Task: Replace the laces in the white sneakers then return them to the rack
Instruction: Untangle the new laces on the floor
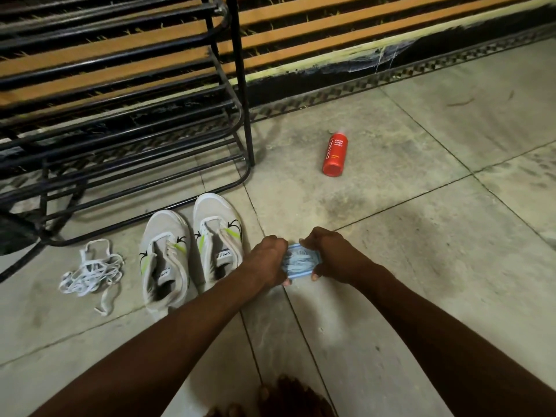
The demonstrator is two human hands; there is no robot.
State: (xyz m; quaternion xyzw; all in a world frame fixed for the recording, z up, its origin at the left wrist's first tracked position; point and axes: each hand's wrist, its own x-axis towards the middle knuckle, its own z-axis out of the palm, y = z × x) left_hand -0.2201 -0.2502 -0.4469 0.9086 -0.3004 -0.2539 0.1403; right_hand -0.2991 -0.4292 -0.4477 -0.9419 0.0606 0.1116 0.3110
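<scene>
On the head view I see the left hand (269, 257) and right hand (326, 254), each with fingers curled round one end of a small packet of pale blue laces (301, 261), held just right of the white sneakers (168, 236). The sneakers stand laceless, side by side on the floor, toes toward the black rack (120, 121), with loose white laces (90, 272) heaped to their left. A red bottle (335, 155) lies well apart.
</scene>
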